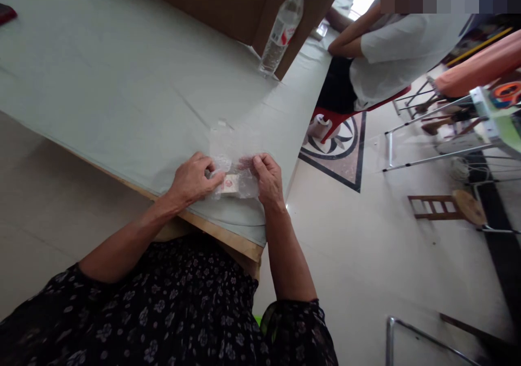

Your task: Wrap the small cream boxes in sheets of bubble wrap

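The floor (342, 235) is pale, with a dark-bordered patterned inlay beside the table's right edge. The table (122, 67) has a pale grey-green covering and a bare wooden edge on the wearer's side. A brown carton (195, 2) stands across the table's far side. Beyond the table's right edge, a co-worker (391, 51) in a white shirt is seated on a red chair (337, 117), with a bent arm at the table. A wooden stool (470, 206) is on the floor at right, well apart from the table. A clear bottle (280, 29) with a white cap and a red-and-white label stands on the table against the carton's near corner.

The wrap (223, 140), clear plastic, lies near the table's front right corner, partly spread and partly gathered up. The left hand (193, 177) grips its left side, thumb and bent fingers closed on the plastic. The right hand (269, 178) pinches its right side between thumb and fingers. The block (229, 185), small, cream and bearing a red mark, sits within the wrap between both hands. Contact between the left thumb and the block cannot be determined.
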Action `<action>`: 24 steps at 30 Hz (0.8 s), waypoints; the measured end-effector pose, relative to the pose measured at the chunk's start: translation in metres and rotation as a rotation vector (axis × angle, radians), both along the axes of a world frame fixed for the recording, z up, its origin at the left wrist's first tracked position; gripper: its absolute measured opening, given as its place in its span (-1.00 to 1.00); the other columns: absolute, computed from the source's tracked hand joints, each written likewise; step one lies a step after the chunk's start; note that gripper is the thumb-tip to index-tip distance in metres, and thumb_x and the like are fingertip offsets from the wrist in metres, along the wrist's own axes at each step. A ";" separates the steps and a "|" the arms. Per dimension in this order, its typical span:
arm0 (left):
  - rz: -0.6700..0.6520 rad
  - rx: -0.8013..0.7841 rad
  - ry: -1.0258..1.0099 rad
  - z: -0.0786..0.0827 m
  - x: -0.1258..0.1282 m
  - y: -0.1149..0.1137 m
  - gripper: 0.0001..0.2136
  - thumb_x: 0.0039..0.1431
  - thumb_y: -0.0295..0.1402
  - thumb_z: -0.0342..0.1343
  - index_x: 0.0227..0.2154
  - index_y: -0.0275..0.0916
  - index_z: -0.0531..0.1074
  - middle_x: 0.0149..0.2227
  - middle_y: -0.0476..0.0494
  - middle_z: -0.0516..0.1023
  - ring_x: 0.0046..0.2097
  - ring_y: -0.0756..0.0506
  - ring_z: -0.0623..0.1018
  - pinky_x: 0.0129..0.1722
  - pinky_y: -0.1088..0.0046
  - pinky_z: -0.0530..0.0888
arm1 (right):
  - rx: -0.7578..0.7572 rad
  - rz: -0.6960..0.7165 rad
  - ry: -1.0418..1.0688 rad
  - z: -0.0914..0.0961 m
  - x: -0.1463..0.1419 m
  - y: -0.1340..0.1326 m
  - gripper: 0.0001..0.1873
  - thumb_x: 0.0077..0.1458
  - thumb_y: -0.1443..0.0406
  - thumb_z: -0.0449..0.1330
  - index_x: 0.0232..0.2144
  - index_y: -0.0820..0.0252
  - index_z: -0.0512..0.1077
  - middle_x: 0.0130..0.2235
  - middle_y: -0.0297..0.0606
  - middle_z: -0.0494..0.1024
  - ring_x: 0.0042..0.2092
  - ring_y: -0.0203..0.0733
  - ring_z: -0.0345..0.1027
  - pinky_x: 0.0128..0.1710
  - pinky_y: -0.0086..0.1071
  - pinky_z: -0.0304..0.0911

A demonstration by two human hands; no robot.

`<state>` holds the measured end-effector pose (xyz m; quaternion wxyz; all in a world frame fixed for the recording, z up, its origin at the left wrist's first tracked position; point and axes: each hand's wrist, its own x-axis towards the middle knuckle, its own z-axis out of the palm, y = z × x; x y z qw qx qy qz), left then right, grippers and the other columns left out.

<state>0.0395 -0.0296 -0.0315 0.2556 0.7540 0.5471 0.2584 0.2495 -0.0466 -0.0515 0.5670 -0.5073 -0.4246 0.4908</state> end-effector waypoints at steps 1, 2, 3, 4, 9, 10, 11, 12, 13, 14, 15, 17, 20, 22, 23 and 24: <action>-0.021 -0.010 -0.030 0.002 0.000 0.002 -0.80 0.11 -0.21 0.16 -0.53 -0.18 0.38 -0.41 -0.04 0.43 -0.38 -0.06 0.41 -0.29 0.35 0.40 | 0.000 -0.016 -0.008 0.001 0.000 0.000 -0.61 0.16 -0.10 0.32 -0.36 0.06 0.44 -0.34 -0.33 0.68 -0.33 -0.23 0.54 -0.23 -0.32 0.42; -0.031 -0.010 -0.071 0.003 -0.001 0.004 -0.82 0.12 -0.26 0.11 -0.54 -0.18 0.36 -0.43 -0.03 0.42 -0.38 -0.06 0.41 -0.30 0.35 0.40 | 0.001 -0.035 -0.016 0.001 0.000 0.001 -0.61 0.16 -0.10 0.32 -0.36 0.06 0.43 -0.33 -0.32 0.69 -0.32 -0.24 0.55 -0.25 -0.33 0.42; -0.025 0.003 -0.115 0.005 -0.003 0.007 -0.83 0.12 -0.29 0.08 -0.55 -0.18 0.35 -0.45 -0.03 0.42 -0.39 -0.06 0.42 -0.31 0.35 0.40 | 0.005 -0.056 -0.023 0.002 0.001 0.001 -0.61 0.16 -0.09 0.32 -0.37 0.06 0.44 -0.31 -0.32 0.69 -0.32 -0.24 0.55 -0.27 -0.34 0.42; -0.003 0.030 -0.150 0.007 -0.006 0.010 -0.84 0.11 -0.32 0.06 -0.56 -0.17 0.34 -0.45 -0.03 0.43 -0.38 -0.06 0.42 -0.30 0.35 0.40 | 0.012 -0.078 -0.030 0.003 0.003 0.003 -0.61 0.16 -0.09 0.31 -0.36 0.07 0.44 -0.29 -0.31 0.70 -0.31 -0.24 0.56 -0.31 -0.36 0.42; 0.140 0.197 -0.046 -0.001 -0.023 0.029 -0.89 0.06 -0.40 0.09 -0.55 -0.15 0.34 -0.37 -0.12 0.56 -0.22 -0.17 0.51 -0.08 0.21 0.50 | 0.053 -0.215 -0.119 -0.002 0.021 0.016 -0.67 0.13 -0.03 0.29 -0.37 0.09 0.45 -0.30 -0.30 0.66 -0.36 -0.28 0.49 -0.46 -0.43 0.34; 0.161 0.196 0.011 -0.006 -0.026 0.033 -0.87 0.04 -0.41 0.10 -0.57 -0.14 0.31 -0.39 -0.13 0.55 -0.23 -0.18 0.50 -0.02 0.15 0.50 | 0.042 -0.237 -0.156 -0.005 0.025 0.018 -0.68 0.12 -0.01 0.29 -0.38 0.10 0.45 -0.34 -0.32 0.62 -0.39 -0.30 0.45 -0.49 -0.44 0.30; 0.180 0.177 0.064 -0.011 -0.029 0.037 -0.84 0.03 -0.41 0.11 -0.59 -0.14 0.28 -0.41 -0.13 0.53 -0.24 -0.19 0.50 0.02 0.11 0.50 | 0.024 -0.256 -0.193 -0.008 0.029 0.020 -0.70 0.10 0.01 0.29 -0.39 0.10 0.45 -0.38 -0.34 0.59 -0.42 -0.31 0.40 -0.51 -0.44 0.27; 0.193 0.162 0.106 -0.015 -0.031 0.039 -0.84 0.03 -0.40 0.12 -0.59 -0.14 0.29 -0.41 -0.14 0.53 -0.22 -0.21 0.50 0.05 0.07 0.49 | 0.004 -0.275 -0.226 -0.011 0.032 0.020 -0.72 0.09 0.03 0.29 -0.38 0.10 0.45 -0.41 -0.36 0.56 -0.44 -0.31 0.37 -0.52 -0.44 0.25; 0.201 0.157 0.128 -0.018 -0.033 0.040 -0.87 0.03 -0.39 0.13 -0.57 -0.14 0.32 -0.39 -0.14 0.54 -0.20 -0.22 0.51 0.07 0.06 0.49 | -0.010 -0.299 -0.256 -0.013 0.035 0.018 -0.73 0.09 0.05 0.28 -0.36 0.11 0.45 -0.41 -0.37 0.55 -0.43 -0.31 0.36 -0.51 -0.43 0.25; 0.208 0.156 0.129 -0.019 -0.036 0.040 -0.91 0.04 -0.39 0.14 -0.52 -0.14 0.36 -0.36 -0.15 0.55 -0.17 -0.23 0.52 0.08 0.06 0.49 | -0.012 -0.324 -0.286 -0.013 0.036 0.015 -0.75 0.09 0.06 0.27 -0.33 0.11 0.46 -0.39 -0.37 0.56 -0.41 -0.29 0.38 -0.48 -0.42 0.27; 0.212 0.164 0.109 -0.017 -0.037 0.038 -0.97 0.06 -0.39 0.15 -0.46 -0.15 0.41 -0.32 -0.15 0.57 -0.15 -0.23 0.53 0.07 0.08 0.51 | 0.001 -0.350 -0.318 -0.012 0.037 0.011 -0.75 0.10 0.08 0.26 -0.29 0.10 0.46 -0.35 -0.35 0.58 -0.36 -0.27 0.42 -0.42 -0.39 0.32; 0.213 0.204 0.027 -0.006 -0.040 0.029 -0.91 0.11 -0.39 0.14 -0.29 -0.15 0.47 -0.23 -0.15 0.60 -0.12 -0.21 0.56 0.03 0.14 0.54 | 0.064 -0.385 -0.383 -0.005 0.036 0.000 -0.76 0.14 0.10 0.26 -0.22 0.09 0.48 -0.25 -0.30 0.62 -0.24 -0.22 0.49 -0.26 -0.31 0.41; 0.146 0.327 -0.066 0.018 -0.036 0.011 -0.86 0.23 -0.34 0.12 -0.18 -0.15 0.49 -0.17 -0.15 0.61 -0.07 -0.21 0.60 0.02 0.19 0.57 | 0.151 -0.296 -0.463 0.014 0.028 -0.014 -0.78 0.21 0.09 0.26 -0.20 0.06 0.52 -0.17 -0.24 0.66 -0.13 -0.15 0.53 -0.08 -0.21 0.43; 0.000 0.348 -0.079 0.028 -0.028 0.003 -0.85 0.29 -0.29 0.10 -0.16 -0.15 0.51 -0.16 -0.15 0.64 -0.06 -0.20 0.62 0.04 0.19 0.57 | 0.159 -0.163 -0.494 0.022 0.023 -0.017 -0.72 0.22 0.03 0.27 -0.14 0.03 0.54 -0.06 -0.19 0.68 -0.04 -0.09 0.54 -0.03 -0.18 0.43; -0.095 0.325 -0.072 0.029 -0.023 0.001 -0.83 0.30 -0.26 0.10 -0.15 -0.16 0.52 -0.13 -0.17 0.66 -0.04 -0.21 0.62 0.06 0.19 0.57 | 0.148 -0.101 -0.508 0.024 0.021 -0.016 -0.67 0.21 0.00 0.28 -0.09 0.03 0.55 0.00 -0.17 0.68 0.01 -0.06 0.54 -0.01 -0.16 0.44; -0.167 0.302 -0.061 0.028 -0.018 0.001 -0.77 0.30 -0.23 0.10 -0.09 -0.18 0.53 -0.09 -0.20 0.67 -0.02 -0.23 0.63 0.09 0.16 0.56 | 0.132 -0.051 -0.522 0.023 0.019 -0.015 -0.61 0.19 -0.03 0.29 -0.05 0.02 0.54 0.04 -0.15 0.67 0.04 -0.03 0.53 -0.01 -0.14 0.44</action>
